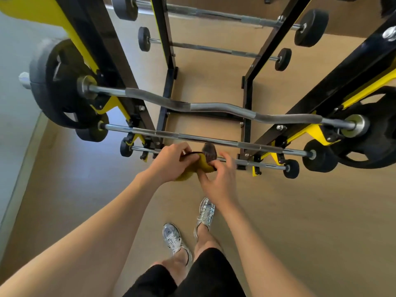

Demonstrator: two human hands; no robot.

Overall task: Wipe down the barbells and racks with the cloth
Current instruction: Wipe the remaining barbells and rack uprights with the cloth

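Cloth (pixel 196 168), yellow with a dark fuzzy side, was bunched on the lowest barbell (pixel 257 163) near the frame's centre. Left hand (pixel 171 161) was clamped on the cloth; right hand (pixel 220 181) pinched its other end, fingers closed on it. My take: wrap it fully round the bar and slide along the knurling, then hit the rack (pixel 300 133) uprights. No readable brands or writing anywhere, too blurry.

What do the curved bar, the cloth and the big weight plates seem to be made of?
Curved bar: probably chromed steel, shiny grey with duller grip zones. Cloth: soft fabric, yellow with a dark fuzzy side; it folds in the hands. Weight plates: matte black, likely rubber-coated.
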